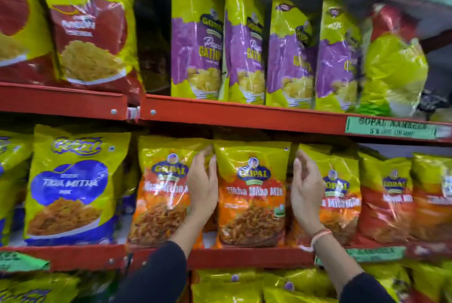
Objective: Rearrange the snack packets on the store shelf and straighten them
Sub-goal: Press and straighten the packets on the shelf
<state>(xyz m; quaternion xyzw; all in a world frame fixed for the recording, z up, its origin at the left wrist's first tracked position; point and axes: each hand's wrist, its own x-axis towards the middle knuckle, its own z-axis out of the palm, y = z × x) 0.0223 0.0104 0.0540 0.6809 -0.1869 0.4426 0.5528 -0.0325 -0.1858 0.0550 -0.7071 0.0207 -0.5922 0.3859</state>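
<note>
On the middle red shelf (pixel 244 120), an orange-and-yellow Tikha Mitha Mix packet (pixel 252 195) stood upright between two packets of the same kind, one to its left (pixel 161 192) and one to its right (pixel 340 195). The left hand (pixel 203 187) lay flat against the packet's left edge and the right hand (pixel 307 192) against its right edge, fingers extended, each grip open and pressing rather than clasping. A blue-and-yellow packet (pixel 71 187) stood further left. Above, purple-and-yellow Gathiya packets (pixel 244 45) lined the upper shelf, some tilted.
</note>
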